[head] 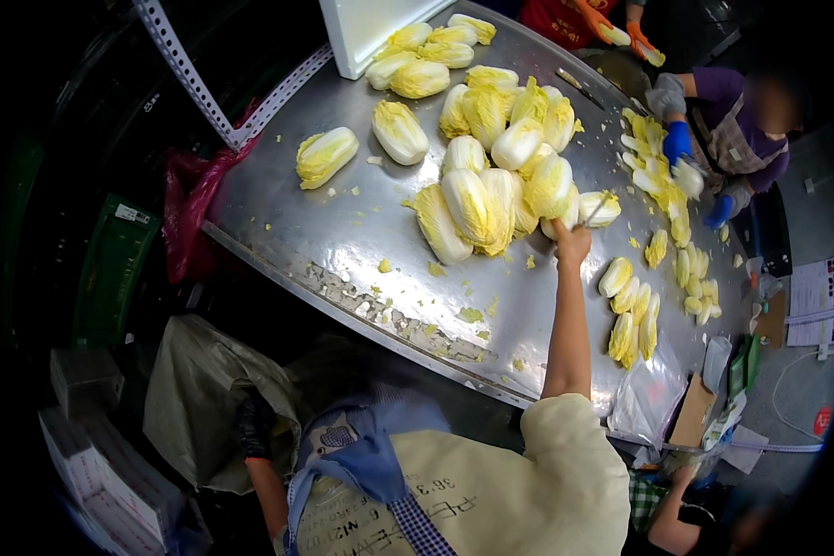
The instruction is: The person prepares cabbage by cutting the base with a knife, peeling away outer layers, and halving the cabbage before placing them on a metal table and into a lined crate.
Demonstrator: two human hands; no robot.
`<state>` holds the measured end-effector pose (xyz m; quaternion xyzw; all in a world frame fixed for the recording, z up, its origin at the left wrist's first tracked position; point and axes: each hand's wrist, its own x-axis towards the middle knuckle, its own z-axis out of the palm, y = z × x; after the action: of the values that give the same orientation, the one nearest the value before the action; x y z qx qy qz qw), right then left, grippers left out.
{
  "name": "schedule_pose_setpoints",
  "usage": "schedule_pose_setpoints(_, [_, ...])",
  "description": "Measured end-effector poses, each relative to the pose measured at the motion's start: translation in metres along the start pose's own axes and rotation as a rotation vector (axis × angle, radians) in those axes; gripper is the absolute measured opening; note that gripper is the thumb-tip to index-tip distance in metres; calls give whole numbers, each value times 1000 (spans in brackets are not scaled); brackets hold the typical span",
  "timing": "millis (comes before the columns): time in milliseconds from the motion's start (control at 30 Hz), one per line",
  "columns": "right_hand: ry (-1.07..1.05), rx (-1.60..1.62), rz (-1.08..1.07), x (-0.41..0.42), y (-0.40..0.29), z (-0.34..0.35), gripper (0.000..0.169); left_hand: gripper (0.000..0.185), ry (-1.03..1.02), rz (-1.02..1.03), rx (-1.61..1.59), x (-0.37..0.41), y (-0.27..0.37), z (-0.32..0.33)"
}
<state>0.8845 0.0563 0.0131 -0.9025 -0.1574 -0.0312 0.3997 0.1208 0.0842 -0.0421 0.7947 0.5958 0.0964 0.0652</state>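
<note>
My right hand (571,242), bare, reaches across the metal table (389,299) and is closed around a knife, whose thin blade (599,210) lies against a napa cabbage (604,208). A pile of napa cabbages (467,205) stands just left of that hand. My left hand (254,424), in a dark glove, hangs low beside my body at the opening of a grey-green sack (208,396); its fingers are too dark to make out. A single cabbage (326,158) lies apart at the left of the table.
Loose leaves (650,167) and small trimmed cabbages (636,320) lie to the right. Another knife (579,89) rests near the far edge. Co-workers stand across the table and at lower right. A white foam box (382,35), perforated metal frame (236,135) and clear plastic bag (646,393) border the table.
</note>
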Motion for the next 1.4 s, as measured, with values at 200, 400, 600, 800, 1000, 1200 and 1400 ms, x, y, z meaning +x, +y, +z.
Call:
schedule_pose_setpoints(200, [-113,619,469,-51,-9,-38,37,20,-96,-93,-315,-23,-53,52])
schedule_pose_setpoints(400, [-37,903,342,-148,-7,-90,32,27,12,-510,-1001,44,36,-17])
schedule_pose_setpoints(600, [-334,793,153,-214,-80,-104,29,42,70,-2,-658,103,137,-106])
schedule_pose_setpoints(800, [-1025,488,6,-298,-173,-47,34,60,90,697,-298,129,182,-168])
schedule_pose_setpoints(1000, [-1568,506,-111,-387,-259,-3,34,40,119,567,-78,109,146,-155])
schedule_pose_setpoints(1200, [-1797,260,-393,-448,-297,25,41,35,-18,241,37,69,90,-170])
schedule_pose_setpoints(1400, [-1931,150,-291,-499,-334,20,33,68,44,-28,-465,26,28,-170])
